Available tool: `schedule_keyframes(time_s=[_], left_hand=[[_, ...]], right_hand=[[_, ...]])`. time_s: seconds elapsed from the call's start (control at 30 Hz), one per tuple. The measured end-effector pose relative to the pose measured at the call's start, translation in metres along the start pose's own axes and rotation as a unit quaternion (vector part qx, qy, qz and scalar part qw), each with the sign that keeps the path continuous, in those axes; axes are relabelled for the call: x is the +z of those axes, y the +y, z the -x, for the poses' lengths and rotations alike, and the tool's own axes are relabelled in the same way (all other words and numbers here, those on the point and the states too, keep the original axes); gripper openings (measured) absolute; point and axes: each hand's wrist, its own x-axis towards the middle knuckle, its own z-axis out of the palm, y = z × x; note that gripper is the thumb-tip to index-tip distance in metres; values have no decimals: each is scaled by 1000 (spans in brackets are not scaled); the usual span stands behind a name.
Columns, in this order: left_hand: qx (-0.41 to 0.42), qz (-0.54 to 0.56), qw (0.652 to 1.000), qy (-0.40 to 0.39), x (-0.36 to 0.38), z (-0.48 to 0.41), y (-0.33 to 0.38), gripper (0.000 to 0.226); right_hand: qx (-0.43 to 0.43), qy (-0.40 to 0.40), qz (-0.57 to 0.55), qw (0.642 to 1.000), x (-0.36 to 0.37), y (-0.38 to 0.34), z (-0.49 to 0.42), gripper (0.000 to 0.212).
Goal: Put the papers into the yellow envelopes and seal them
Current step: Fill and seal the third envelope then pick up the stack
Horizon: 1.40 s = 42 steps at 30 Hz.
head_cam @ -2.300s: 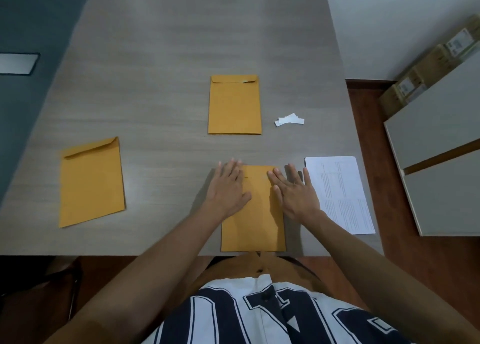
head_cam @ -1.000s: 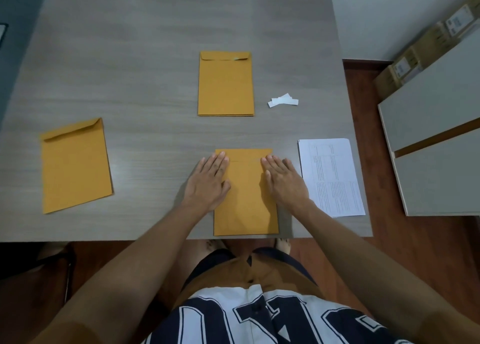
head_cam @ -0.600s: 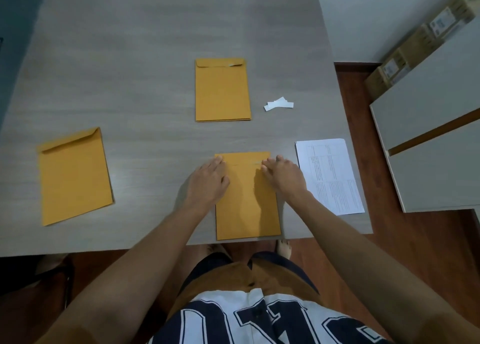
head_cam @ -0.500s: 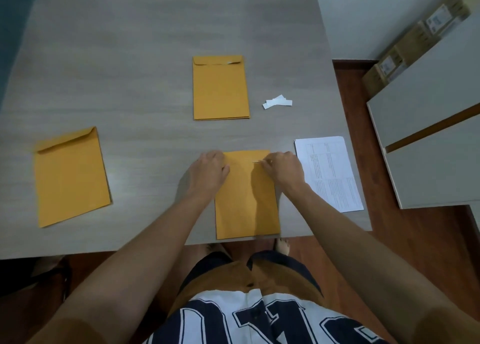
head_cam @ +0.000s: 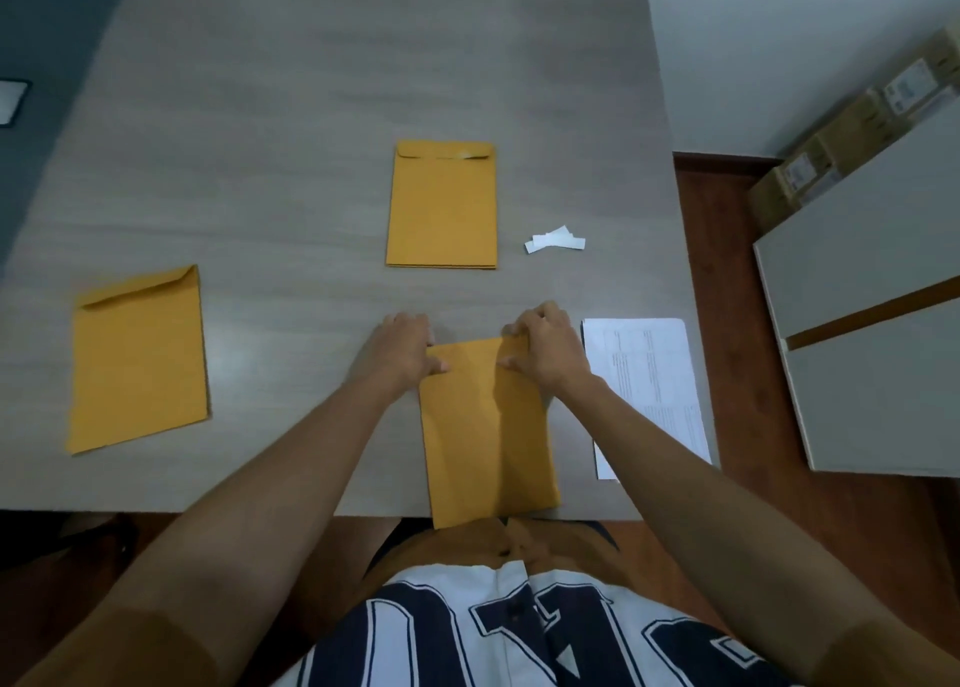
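A yellow envelope point(head_cam: 485, 426) lies lengthwise in front of me, its near end hanging over the table edge. My left hand point(head_cam: 402, 348) grips its top left corner with curled fingers. My right hand point(head_cam: 545, 346) pinches its top right corner. To the right of it lies a printed white paper sheet point(head_cam: 649, 374). A stack of yellow envelopes point(head_cam: 441, 208) sits farther back in the middle. One more yellow envelope point(head_cam: 137, 359) with its flap down rests at the left.
The grey wood-grain table point(head_cam: 285, 115) carries small white paper strips point(head_cam: 553, 240) right of the stack. A white cabinet point(head_cam: 872, 297) and cardboard boxes point(head_cam: 852, 130) stand on the brown floor at the right.
My hands went from flat on the near envelope's flap to curled, gripping its top corners. The envelope has slid toward me, over the table edge.
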Motion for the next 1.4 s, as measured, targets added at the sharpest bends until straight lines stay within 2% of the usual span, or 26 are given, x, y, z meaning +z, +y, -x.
schedule_keyframes(time_s=[0.1,0.17,0.27,0.4,0.63,0.73,0.93,1.23,1.4], left_hand=[[-16,30,999,-34,-3,0,2,31],[-49,135,988,-50,-3,3,0,28],[-79,304,948,-51,-8,11,-2,25],[-91,470,878,-7,-18,19,-3,17],[-137,551,822,43,-36,6,7,23],[-142,581,801,42,-53,-13,-1,9],[-125,551,820,90,-86,-54,-10,7],[-117,442,874,164,-158,-165,-5,36],[-136,404,888,174,-168,-223,1,33]], right_hand=[[13,-51,-79,995,-14,1,-9,43],[27,-72,-150,986,-23,3,-12,43],[30,-100,-253,962,-40,4,-14,42],[39,-125,-390,912,-60,5,-18,34],[122,-105,-502,850,-69,-14,-36,28],[123,-79,-515,845,-73,-26,-51,25],[123,43,-440,889,-85,-53,-88,30],[175,145,-380,897,-109,-93,-183,39],[202,173,-338,903,-110,-94,-238,40]])
